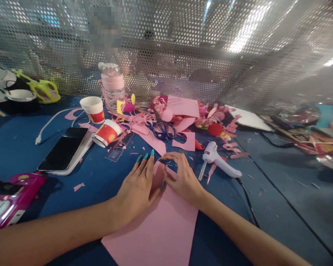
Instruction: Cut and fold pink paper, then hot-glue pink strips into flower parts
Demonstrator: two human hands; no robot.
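A pink paper sheet (161, 225) lies on the blue table (16, 147) in front of me. My left hand (138, 184) rests flat on the sheet's far corner, fingers stretched out, teal nails showing. My right hand (181, 175) sits beside it with its fingers curled, pinching the sheet's far edge. The two hands touch at the thumbs. Just right of my right hand lies a white glue gun (219, 160) with a black cord.
Blue-handled scissors (163, 130) lie among pink paper scraps (183, 111) beyond my hands. Two paper cups (94, 109), one tipped over (107, 133), a phone (63, 147), a pink-lidded bottle (113, 87) and a pink box (8, 201) are at left. A perforated metal screen (183, 48) closes the back.
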